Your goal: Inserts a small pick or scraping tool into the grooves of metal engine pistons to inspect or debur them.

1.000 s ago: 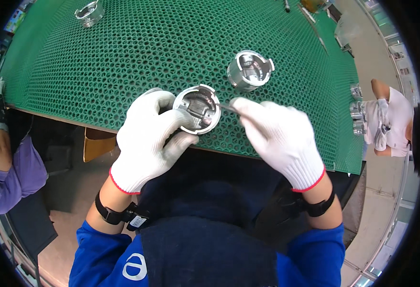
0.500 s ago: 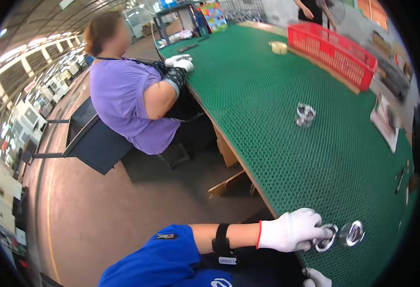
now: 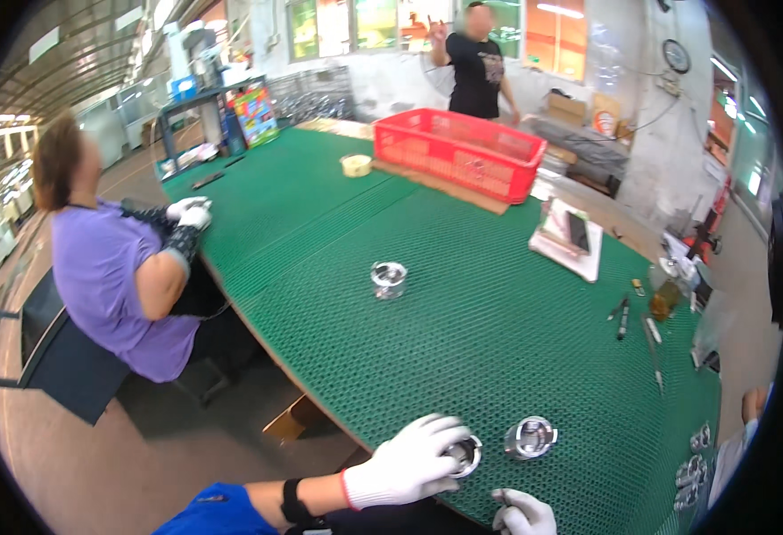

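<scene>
My left hand (image 3: 409,464), in a white knit glove with a red cuff, is closed on a shiny hollow metal cylinder (image 3: 467,456), which looks like a piston. Its fingers wrap over the near-left side and hide part of it. Just to the right, a second metal cylinder (image 3: 531,438) rests on the green mat (image 3: 463,357). At the lower edge my right hand (image 3: 525,515), also gloved, has its fingers curled around something small and dark, too little of it visible to name. A third metal cylinder (image 3: 389,280) sits farther off, mid-table.
Several metal cylinders (image 3: 690,473) stand at the right edge. Pens (image 3: 623,319), a jar (image 3: 665,299) and a phone (image 3: 578,231) on papers lie along the right side. Farther back are a red crate (image 3: 458,156) and a tape roll (image 3: 356,166). A co-worker (image 3: 115,259) sits left; another person (image 3: 478,67) stands behind.
The view has swung up and to the right, showing more of the back wall and right side. My left hand still holds its metal cylinder; my right hand shows more at the lower edge.
</scene>
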`<state>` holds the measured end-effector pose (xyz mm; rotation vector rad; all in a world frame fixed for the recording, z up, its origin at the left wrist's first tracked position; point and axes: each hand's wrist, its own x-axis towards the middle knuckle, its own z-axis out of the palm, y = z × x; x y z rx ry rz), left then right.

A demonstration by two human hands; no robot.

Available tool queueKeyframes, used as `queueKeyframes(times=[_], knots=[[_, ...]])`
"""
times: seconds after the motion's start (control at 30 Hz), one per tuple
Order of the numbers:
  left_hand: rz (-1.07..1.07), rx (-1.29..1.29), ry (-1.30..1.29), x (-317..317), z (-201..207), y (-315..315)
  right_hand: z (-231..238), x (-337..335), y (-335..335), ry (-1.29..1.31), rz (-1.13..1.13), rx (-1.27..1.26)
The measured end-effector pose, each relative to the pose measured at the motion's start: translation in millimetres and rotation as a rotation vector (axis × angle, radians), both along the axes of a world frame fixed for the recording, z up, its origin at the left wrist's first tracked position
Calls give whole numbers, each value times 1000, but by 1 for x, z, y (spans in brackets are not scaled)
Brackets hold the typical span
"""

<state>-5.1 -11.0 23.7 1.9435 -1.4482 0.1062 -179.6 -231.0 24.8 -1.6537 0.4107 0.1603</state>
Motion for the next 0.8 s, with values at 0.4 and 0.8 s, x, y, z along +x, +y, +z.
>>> queueKeyframes(times=[0.4, 0.8], knots=[[75, -44, 77, -7, -27, 16, 16, 35, 4, -499, 214, -819], [87, -35, -18, 0, -18, 20, 10, 27, 38, -338, 310, -795]])
